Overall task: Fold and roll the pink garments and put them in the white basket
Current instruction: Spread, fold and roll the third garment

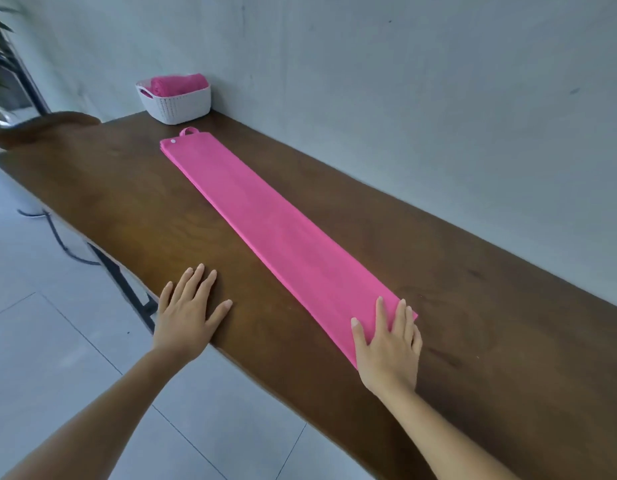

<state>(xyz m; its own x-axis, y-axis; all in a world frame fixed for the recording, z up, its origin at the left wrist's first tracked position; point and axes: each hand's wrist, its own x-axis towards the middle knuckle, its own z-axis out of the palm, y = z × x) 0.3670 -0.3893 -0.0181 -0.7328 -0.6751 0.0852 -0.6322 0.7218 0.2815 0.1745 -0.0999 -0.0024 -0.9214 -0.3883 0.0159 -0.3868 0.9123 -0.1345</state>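
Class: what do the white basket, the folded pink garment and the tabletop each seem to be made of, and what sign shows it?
White basket: probably moulded plastic, matt; rows of small holes, cut-out handle.
Pink garment: thin cloth, matt; layered fold edges, sewn loop.
Tabletop: wood or veneer, dark, slightly glossy; visible grain.

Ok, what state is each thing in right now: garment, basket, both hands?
long pink garment: folded into a strip, flat on the table, not yet rolled.
white basket: upright, holding a rolled pink garment.
left hand: flat on the table, holding nothing.
right hand: flat on the strip's near end.
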